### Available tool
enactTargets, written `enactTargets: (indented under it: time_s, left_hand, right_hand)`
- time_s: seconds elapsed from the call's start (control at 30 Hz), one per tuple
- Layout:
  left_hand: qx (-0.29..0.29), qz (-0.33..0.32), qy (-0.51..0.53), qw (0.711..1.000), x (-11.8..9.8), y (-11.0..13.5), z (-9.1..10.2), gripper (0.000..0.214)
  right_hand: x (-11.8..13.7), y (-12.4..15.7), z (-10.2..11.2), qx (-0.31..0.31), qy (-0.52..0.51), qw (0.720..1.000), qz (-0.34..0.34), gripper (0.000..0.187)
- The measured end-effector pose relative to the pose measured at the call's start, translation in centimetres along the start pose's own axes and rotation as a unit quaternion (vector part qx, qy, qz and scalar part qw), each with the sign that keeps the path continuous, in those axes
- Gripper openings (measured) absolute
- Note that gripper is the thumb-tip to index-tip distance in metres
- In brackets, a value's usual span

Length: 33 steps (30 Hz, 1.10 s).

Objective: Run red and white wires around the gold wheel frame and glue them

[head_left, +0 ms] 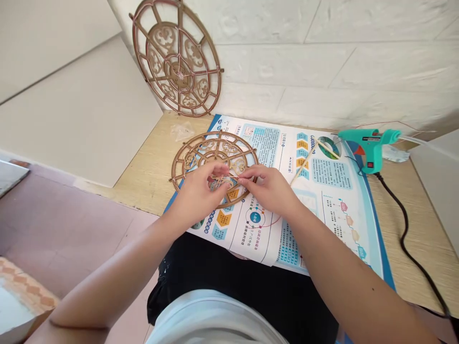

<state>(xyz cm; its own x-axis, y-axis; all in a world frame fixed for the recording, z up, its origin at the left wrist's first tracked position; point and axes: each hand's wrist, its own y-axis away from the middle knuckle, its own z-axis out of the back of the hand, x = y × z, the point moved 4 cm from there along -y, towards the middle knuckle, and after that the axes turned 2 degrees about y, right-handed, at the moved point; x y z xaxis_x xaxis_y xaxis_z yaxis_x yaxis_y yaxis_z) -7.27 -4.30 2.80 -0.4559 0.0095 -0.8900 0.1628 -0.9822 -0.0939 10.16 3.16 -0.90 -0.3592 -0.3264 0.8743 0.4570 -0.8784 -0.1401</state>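
A thin wire (231, 177) stretches between my two hands, over a round brown lattice frame (177, 154) that lies flat on the printed sheets. The fingers of my right hand (268, 187) are pinched together on this wire. My left hand (204, 186) curls around the wire's other end; its thumb and forefinger tips stand slightly apart, and the exact grip is partly hidden. Below my right wrist a thin red strand (275, 220) curves across the paper. Both hands cover the near part of the frame.
A matching round frame (181, 71) leans against the white wall (265, 67). At the right stands a teal glue gun (373, 148) with a black cord (405, 234). Thin pale sticks (304, 165) lie on the printed sheets (333, 191). Clear plastic (182, 131) rests on the wooden table (139, 177).
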Motion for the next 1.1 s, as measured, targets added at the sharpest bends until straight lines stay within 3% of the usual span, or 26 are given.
enactTargets:
  time_s: [0.13, 0.33, 0.83, 1.1]
  left_hand:
    - [0.026, -0.039, -0.047, 0.998, 0.6, -1.2, -1.1, 0.027]
    - [0.038, -0.043, -0.043, 0.997, 0.5, -1.2, -1.8, 0.018]
    - [0.058, -0.006, -0.019, 0.998, 1.8, -2.0, -1.8, 0.024]
    - [0.057, -0.059, -0.046, 0.996, 1.3, -2.1, -1.6, 0.032]
  right_hand:
    - [0.0, 0.1, -0.3, 0.008, -0.003, 1.0, -0.004, 0.012]
    - [0.2, 0.2, -0.5, 0.019, -0.005, 1.0, -0.017, 0.014]
    - [0.2, 0.1, -0.5, 0.002, 0.007, 1.0, -0.03, 0.007]
    - [0.4, 0.1, -0.5, 0.019, 0.01, 1.0, -0.006, 0.01]
